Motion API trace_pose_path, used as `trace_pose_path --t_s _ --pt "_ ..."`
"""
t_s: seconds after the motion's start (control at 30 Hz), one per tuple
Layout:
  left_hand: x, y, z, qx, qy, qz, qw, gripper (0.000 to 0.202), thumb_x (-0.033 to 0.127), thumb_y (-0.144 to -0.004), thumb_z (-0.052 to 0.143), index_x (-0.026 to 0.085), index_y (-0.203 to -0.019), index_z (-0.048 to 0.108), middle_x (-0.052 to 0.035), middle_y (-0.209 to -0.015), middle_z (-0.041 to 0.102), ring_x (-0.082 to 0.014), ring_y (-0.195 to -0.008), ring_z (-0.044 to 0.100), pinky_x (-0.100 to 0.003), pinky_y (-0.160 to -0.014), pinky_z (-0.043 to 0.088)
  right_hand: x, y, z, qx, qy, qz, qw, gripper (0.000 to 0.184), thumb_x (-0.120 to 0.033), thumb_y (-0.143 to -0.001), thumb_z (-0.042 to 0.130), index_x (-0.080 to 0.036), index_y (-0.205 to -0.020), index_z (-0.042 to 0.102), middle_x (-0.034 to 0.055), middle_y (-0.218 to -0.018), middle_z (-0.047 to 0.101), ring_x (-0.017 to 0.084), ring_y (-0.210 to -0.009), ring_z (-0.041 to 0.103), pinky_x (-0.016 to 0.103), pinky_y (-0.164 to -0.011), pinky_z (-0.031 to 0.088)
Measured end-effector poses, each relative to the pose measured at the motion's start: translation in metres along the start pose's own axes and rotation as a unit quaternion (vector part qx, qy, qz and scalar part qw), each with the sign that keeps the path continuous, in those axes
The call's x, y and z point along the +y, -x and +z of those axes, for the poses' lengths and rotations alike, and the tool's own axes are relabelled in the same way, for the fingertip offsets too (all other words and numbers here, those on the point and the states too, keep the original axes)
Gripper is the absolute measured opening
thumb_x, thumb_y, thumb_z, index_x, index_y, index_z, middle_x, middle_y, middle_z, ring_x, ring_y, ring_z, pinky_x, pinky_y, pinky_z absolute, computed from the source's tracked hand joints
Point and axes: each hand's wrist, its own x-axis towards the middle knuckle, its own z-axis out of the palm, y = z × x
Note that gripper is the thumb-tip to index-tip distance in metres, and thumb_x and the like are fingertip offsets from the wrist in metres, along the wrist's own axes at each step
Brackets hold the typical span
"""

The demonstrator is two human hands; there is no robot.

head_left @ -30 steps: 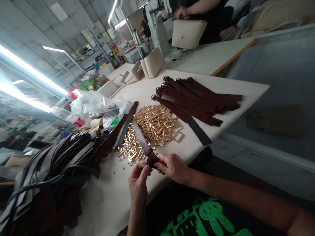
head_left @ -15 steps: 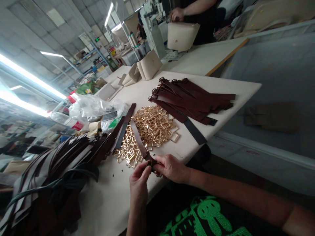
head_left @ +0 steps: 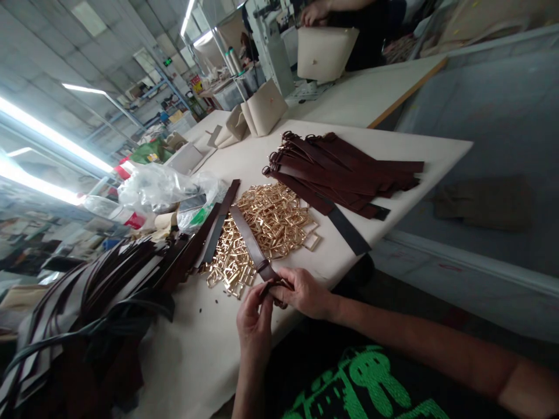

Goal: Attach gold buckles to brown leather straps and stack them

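Observation:
A brown leather strap runs from the heap of gold metal buckles down to my hands at the table's near edge. My left hand pinches the strap's near end between thumb and fingers. Close against it, my right hand is closed around the same strap, near a loop in it. Some metal seems to show under the right fingers, but the hand hides most of it. Beyond the heap lies a pile of brown straps with buckles at their far left ends.
A bundle of dark straps hangs over the table's left side. Plastic bags lie behind it. Cream bag pieces stand at the back, near a sewing machine. Another person's hand holds a cream bag there.
My left hand has shifted slightly right and closer to my right hand. The strap's near end is now folded in more between both hands. The view has tilted a little.

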Motion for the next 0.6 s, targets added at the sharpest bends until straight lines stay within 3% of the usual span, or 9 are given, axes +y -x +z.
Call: trace_pose_path --t_s 0.1,0.2,0.33,0.6 --pt "-0.007 0.000 0.006 0.055 0.095 -0.049 0.993 0.019 0.033 -0.079 0.077 0.020 -0.092 0.070 -0.0006 -0.076 0.069 -0.0142 -0.067 0.064 -0.026 -0.068 0.053 -0.001 -0.001 0.001 0.010 -0.013 -0.003 1.000 0.024 -0.039 -0.087 0.062 -0.015 -0.084 0.059 -0.0001 -0.065 0.061 0.014 -0.057 0.058 0.023 -0.054 0.046" --pt "-0.016 -0.002 0.014 0.102 0.191 -0.093 0.972 0.030 0.033 -0.069 0.084 0.020 -0.092 0.069 -0.0011 -0.082 0.072 -0.0148 -0.074 0.067 -0.025 -0.070 0.053 -0.003 -0.002 0.000 0.012 -0.018 -0.009 1.000 0.022 -0.036 -0.088 0.057 -0.015 -0.083 0.059 -0.0004 -0.064 0.059 0.013 -0.056 0.055 0.023 -0.053 0.045" --pt "-0.019 -0.001 0.023 0.090 0.290 -0.167 0.938 0.047 0.037 -0.070 0.083 0.023 -0.113 0.069 -0.0064 -0.110 0.073 -0.0189 -0.097 0.069 -0.027 -0.084 0.053 -0.004 -0.004 0.000 0.009 -0.015 -0.013 1.000 0.020 -0.033 -0.087 0.055 -0.014 -0.083 0.060 -0.0022 -0.061 0.055 0.012 -0.054 0.051 0.022 -0.050 0.041" --pt "-0.012 0.004 0.039 0.090 0.351 -0.156 0.919 0.029 0.032 -0.073 0.080 0.025 -0.100 0.074 -0.0017 -0.100 0.076 -0.0153 -0.092 0.070 -0.023 -0.085 0.052 -0.006 -0.003 -0.002 0.049 0.115 -0.045 0.991 0.013 -0.023 -0.083 0.055 -0.015 -0.078 0.065 -0.0028 -0.062 0.054 0.011 -0.057 0.047 0.020 -0.051 0.035"
